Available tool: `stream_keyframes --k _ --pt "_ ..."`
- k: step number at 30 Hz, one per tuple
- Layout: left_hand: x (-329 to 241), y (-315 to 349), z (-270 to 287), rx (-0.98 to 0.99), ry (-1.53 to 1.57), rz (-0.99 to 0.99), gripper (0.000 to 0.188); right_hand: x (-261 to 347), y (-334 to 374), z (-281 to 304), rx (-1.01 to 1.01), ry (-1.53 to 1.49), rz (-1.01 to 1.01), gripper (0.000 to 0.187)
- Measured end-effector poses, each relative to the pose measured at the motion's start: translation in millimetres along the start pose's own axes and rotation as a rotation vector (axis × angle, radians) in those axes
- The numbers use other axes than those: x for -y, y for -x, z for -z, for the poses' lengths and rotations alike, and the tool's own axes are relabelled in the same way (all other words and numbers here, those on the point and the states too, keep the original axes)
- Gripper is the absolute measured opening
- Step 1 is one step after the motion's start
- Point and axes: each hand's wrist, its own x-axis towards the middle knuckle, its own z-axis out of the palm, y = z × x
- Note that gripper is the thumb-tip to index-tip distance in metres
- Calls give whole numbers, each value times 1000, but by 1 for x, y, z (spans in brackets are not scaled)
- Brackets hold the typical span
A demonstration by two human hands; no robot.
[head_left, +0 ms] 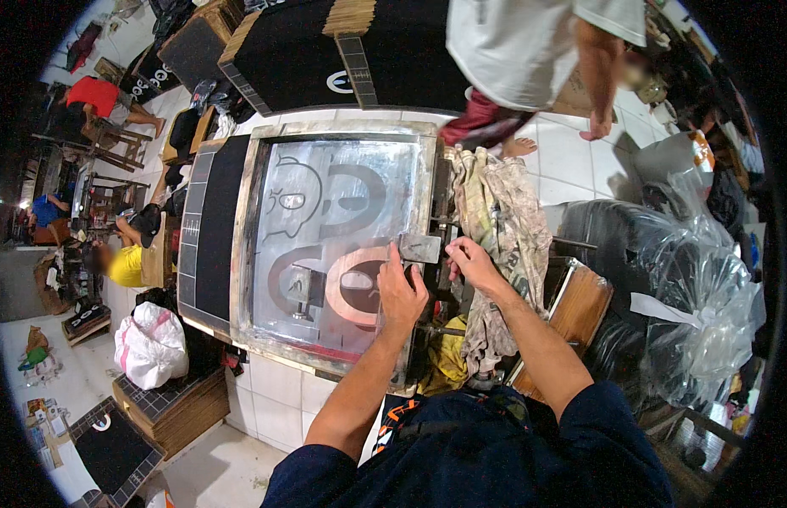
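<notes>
A screen-printing frame (342, 127) with a pale mesh lies in front of me, showing a cartoon outline and ring-shaped designs. On its right edge is a small grey metal plate (421, 249). Over the mesh, my left hand (402, 292) has its index finger stretched to the plate's left end, the other fingers loosely bent. Just off the plate's right end, my right hand (474, 264) has thumb and fingers pinched together; whatever may be between them is too small to make out. A small metal piece (301, 292) shows at the mesh's lower left part.
A stained cloth (495, 229) hangs right of the frame, near a wooden box (571, 317) and a clear plastic bag (698, 296). A person in a white shirt (520, 59) stands beyond. Stacked black boards (283, 63) fill the back; a white sack (152, 347) sits left.
</notes>
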Motion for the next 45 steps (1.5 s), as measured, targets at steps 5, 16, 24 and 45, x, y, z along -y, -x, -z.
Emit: stream_keyframes --k 5,16,24,45 --pt "2 -2 -2 -23 18 -61 57 -1 11 -5 -114 304 382 18" --pt "1 1 -5 -129 36 76 66 14 10 8 17 -83 -183 32" --pt "5 -2 -5 -69 -24 -84 55 19 23 0 -160 477 545 25" --pt "3 2 -4 -91 -12 -62 50 16 29 -2 -145 396 451 16"
